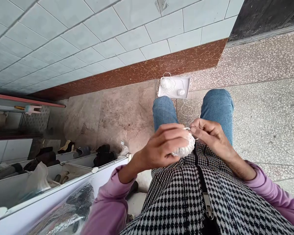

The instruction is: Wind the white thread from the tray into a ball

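Observation:
My left hand [165, 143] is wrapped round a rounded white piece of cord work [187, 148], which looks crocheted or coiled, above my lap. Much of the piece is hidden under my fingers. Touching its upper right edge, my right hand [210, 135] is closed in a pinch. White cord shows near those fingertips, but whether they also hold a tool I cannot see. A loop of white cord [187, 114] lies on the floor between my knees, beside a shallow white tray [188, 88]. Inside the tray are a loose white skein [168, 84] and a small white ball [180, 92].
A tiled wall [127, 29] with a brown base strip [147, 71] runs beyond the tray. At left stands a white-edged shelf [105, 168] holding shoes [104, 156] and plastic bags [39, 178]. My knees [217, 104] flank the cord on the speckled floor [267, 124].

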Tool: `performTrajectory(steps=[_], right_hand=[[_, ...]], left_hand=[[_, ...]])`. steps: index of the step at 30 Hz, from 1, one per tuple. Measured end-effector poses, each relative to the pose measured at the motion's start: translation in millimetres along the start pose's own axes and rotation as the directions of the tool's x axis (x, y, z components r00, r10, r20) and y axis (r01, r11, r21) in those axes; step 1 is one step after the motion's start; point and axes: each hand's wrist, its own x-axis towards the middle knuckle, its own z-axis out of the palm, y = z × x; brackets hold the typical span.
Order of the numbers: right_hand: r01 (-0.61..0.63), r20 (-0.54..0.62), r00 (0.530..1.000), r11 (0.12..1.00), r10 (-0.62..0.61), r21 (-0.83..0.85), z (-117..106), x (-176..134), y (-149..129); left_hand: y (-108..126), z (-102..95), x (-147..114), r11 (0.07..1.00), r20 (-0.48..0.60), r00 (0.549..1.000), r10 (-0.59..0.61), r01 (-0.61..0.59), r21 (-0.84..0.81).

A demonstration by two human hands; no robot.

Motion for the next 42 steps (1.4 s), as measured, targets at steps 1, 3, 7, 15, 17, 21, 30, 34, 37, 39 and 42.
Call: performTrajectory(steps=[1, 3, 7, 15, 17, 21, 30, 34, 37, 39, 42], right_hand=[[-0.085, 0.064, 0.995, 0.992, 0.080, 0.089, -6, 2, 0], [-0.255, 0.201, 0.957, 0.938, 0.210, 0.236, -18, 6, 1], [-0.346, 0.317, 0.915, 0.892, 0.251, 0.290, -27, 6, 5], [0.154, 0.013, 0.987, 0.937, -0.158, -0.312, -14, -1, 11], [0.173, 0.040, 0.985, 0.927, -0.169, -0.333, -15, -1, 11], [-0.022, 0.125, 0.992, 0.998, 0.030, -0.062, -21, 0, 14], [0.075, -0.010, 0.997, 0.978, -0.078, -0.193, -17, -2, 25], [0.219, 0.036, 0.975, 0.939, -0.218, -0.264, -15, -8, 23], [0.320, 0.007, 0.938, 0.860, -0.346, -0.398, -17, -11, 22], [0.369, 0.007, 0.910, 0.803, -0.414, -0.467, -18, -10, 22], [0.397, 0.019, 0.894, 0.775, -0.447, -0.492, -17, -6, 21]], left_hand=[[-2, -4.1, 2, 0.992, 0.075, 0.994, 0.077, -0.084, 0.092], [-5, -9.8, 6, 0.949, 0.198, 0.966, 0.168, -0.213, 0.231], [-8, -12.3, 8, 0.909, 0.289, 0.934, 0.208, -0.294, 0.296], [-8, -3.1, -6, 0.975, 0.226, 0.966, 0.122, -0.160, 0.157], [-10, -1.0, -10, 0.988, 0.199, 0.976, 0.092, -0.114, 0.101], [-12, 3.1, -14, 0.994, 0.182, 0.981, 0.073, -0.087, 0.068], [-12, 2.5, -15, 0.979, 0.250, 0.965, 0.081, -0.123, 0.159], [-14, -1.4, -14, 0.987, 0.207, 0.976, 0.065, -0.093, 0.130], [-14, -0.4, -15, 0.996, 0.203, 0.978, 0.048, -0.063, 0.066], [-12, 1.3, -15, 0.998, 0.195, 0.980, 0.039, -0.049, 0.046], [-11, 3.5, -14, 0.998, 0.181, 0.983, 0.038, -0.045, 0.036]])
